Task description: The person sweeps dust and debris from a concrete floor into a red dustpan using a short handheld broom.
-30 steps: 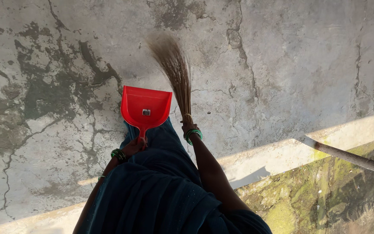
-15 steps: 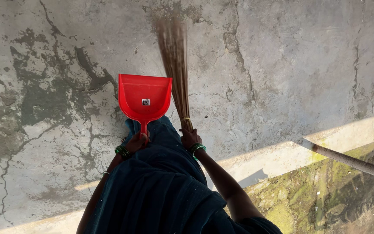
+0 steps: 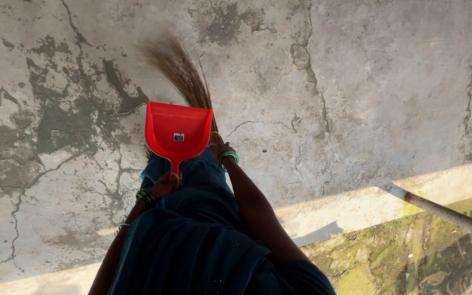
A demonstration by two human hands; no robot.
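sweeping grit toward the red plastic dustpan (image 3: 178, 133), left hand (image 3: 165, 186) closed on its handle, right hand (image 3: 217, 145) clasping the brown straw broom (image 3: 180, 72) just beyond, on cracked grey concrete floor (image 3: 356, 82); needing a nearward stroke.

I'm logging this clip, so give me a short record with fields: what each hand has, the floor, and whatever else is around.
left hand: grips the handle of a red dustpan, pan mouth pointing away from the person
right hand: holds a brown grass broom, bristles blurred, fanned out beyond the dustpan
wrists: green bangles on both
floor: grey concrete, cracked, dark patches at left
edge: pale sunlit ledge, mossy ground beyond
other: pale pipe at right
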